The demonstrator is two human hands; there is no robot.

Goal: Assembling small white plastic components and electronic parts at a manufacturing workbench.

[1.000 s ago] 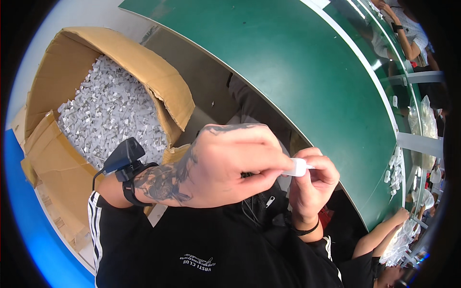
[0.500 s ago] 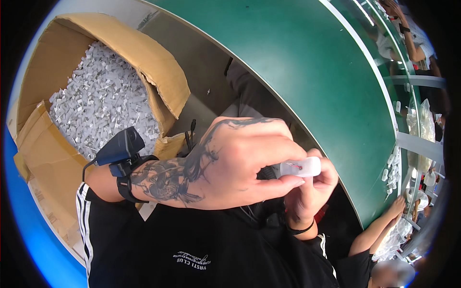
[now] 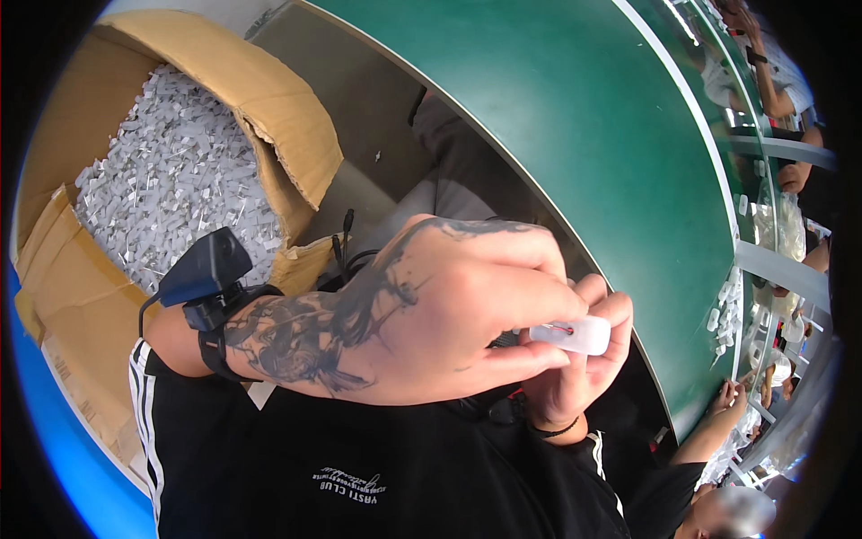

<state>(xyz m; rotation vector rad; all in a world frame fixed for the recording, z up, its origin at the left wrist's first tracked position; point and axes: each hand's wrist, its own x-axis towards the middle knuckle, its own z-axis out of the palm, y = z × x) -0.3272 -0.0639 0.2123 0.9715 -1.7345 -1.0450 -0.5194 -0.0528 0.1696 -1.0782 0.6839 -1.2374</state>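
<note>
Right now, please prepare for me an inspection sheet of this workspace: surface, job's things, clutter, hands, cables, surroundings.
Surface: green table, with loose white pieces near its right edge.
Job's things: translucent white piece, red detail visible; cardboard box holding many small pale pieces.
Clutter: small pale scrap on the floor.
Hands: left hand pinches the piece; right hand is at its far end, grip partly hidden.
Cables: dark cables beside the box.
Surroundings: another person's arm, lower right.

White piece partly hidden in the hands, green table cut off above
</note>
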